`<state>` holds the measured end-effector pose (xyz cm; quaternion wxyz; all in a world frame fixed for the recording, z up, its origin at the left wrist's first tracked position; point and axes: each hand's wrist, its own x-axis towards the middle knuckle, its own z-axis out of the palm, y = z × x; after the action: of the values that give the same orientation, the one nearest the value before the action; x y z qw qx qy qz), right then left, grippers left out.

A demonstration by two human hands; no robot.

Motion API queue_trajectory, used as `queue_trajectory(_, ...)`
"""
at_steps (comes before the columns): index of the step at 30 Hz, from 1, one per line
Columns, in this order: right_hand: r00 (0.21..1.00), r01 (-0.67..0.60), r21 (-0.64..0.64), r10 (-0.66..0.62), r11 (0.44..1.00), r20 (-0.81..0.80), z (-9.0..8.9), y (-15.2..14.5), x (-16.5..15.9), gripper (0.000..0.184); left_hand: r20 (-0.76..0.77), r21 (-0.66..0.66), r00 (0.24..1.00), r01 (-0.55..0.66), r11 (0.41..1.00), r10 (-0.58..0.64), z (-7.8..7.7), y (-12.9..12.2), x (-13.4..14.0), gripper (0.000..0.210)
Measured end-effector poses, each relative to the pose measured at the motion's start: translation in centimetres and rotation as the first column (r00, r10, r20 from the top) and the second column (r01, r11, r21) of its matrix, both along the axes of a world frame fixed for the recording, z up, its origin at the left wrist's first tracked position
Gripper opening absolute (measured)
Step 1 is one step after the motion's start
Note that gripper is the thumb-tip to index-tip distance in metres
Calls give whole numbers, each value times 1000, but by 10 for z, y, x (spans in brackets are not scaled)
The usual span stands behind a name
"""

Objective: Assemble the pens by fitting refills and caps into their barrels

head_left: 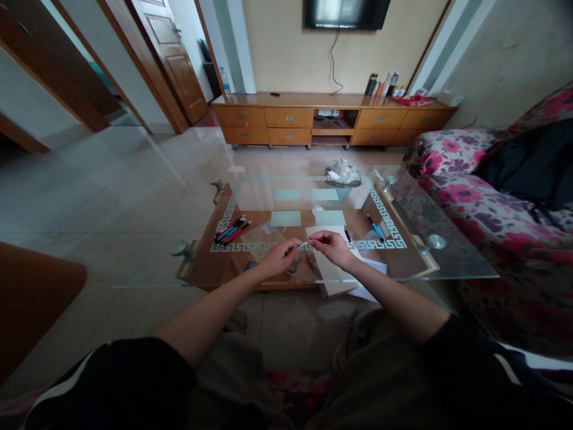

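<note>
Above the near edge of the glass coffee table (250, 272), my left hand (281, 259) and my right hand (332, 247) face each other with fingers pinched. Between the fingertips runs a thin pale pen-like stick (304, 244), each hand closed on one end; it is too small to make out its exact kind. A pile of pens (231, 232) in black, red and blue lies left of my hands. Blue and black pens (376, 228) lie to the right. One short black pen-like piece (347, 235) rests just beyond my right hand.
White papers (373, 270) lie under my right forearm. A basket with clear plastic (344, 173) stands at the table's far side. Beyond are a wooden TV cabinet (289, 116) and a wall television (344, 13). A flowered sofa (465, 194) is on the right.
</note>
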<state>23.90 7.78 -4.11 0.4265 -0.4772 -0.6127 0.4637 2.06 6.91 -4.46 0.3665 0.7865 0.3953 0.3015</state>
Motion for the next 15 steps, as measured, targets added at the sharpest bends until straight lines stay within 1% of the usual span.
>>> queue_trajectory(2, 998, 17, -66, -21, 998, -63, 3, 0, 1, 31, -9, -5, 1000, 3, 1000, -3, 0, 0, 0, 30)
queue_trajectory(4, 987, 58, -151, -79, 987, -142, 7, 1, 4, 28, -6, -11, 1000, -2, 1000, 2, -1, 1, -1, 30)
queue_trajectory(7, 932, 133, -277, -215, 952, -292, 11, 2, 7, 24, 18, -43, 999, -34, 999, 35, -2, 3, -2, 31)
queue_trajectory(9, 896, 149, -325, -266, 934, -355, 12, 2, 8, 25, 41, -82, 997, -59, 995, 63, -3, 3, -2, 32)
queue_trajectory(12, 891, 96, -361, -242, 928, -385, 8, 2, 7, 28, 96, -143, 992, -69, 987, 83, -3, 3, 0, 33)
queue_trajectory(15, 902, -26, -395, -149, 918, -406, 5, -1, 3, 32, 162, -201, 984, -45, 979, 78, -4, 3, 4, 34)
